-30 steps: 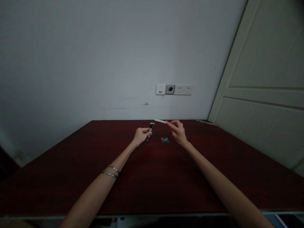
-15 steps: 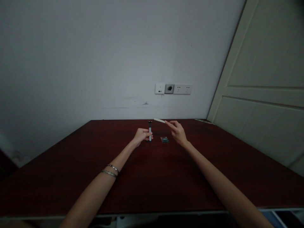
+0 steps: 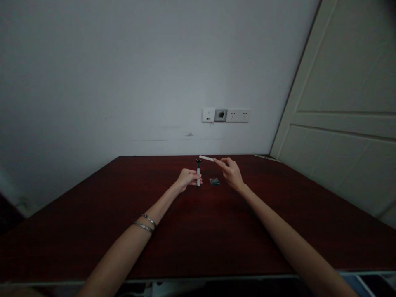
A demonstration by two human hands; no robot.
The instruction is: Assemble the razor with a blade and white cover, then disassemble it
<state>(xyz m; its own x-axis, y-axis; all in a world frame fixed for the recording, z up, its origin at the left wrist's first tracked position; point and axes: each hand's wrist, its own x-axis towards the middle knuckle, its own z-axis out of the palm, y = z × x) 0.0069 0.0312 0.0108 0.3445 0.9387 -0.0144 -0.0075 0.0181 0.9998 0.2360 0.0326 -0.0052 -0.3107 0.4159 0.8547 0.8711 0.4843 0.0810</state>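
Now the left hand (image 3: pixel 189 178) pinches the razor (image 3: pixel 198 176) over the table (image 3: pixel 198 239), its head (image 3: pixel 198 161) brought closer to the white stick (image 3: pixel 206 158) gripped in the right hand (image 3: pixel 231 172); whether they touch is hard to tell. A packet (image 3: pixel 214 181) lies between the hands.

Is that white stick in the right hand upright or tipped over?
Tipped: the white stick runs almost level, leftward from the right hand, its free end slightly higher in the picture.
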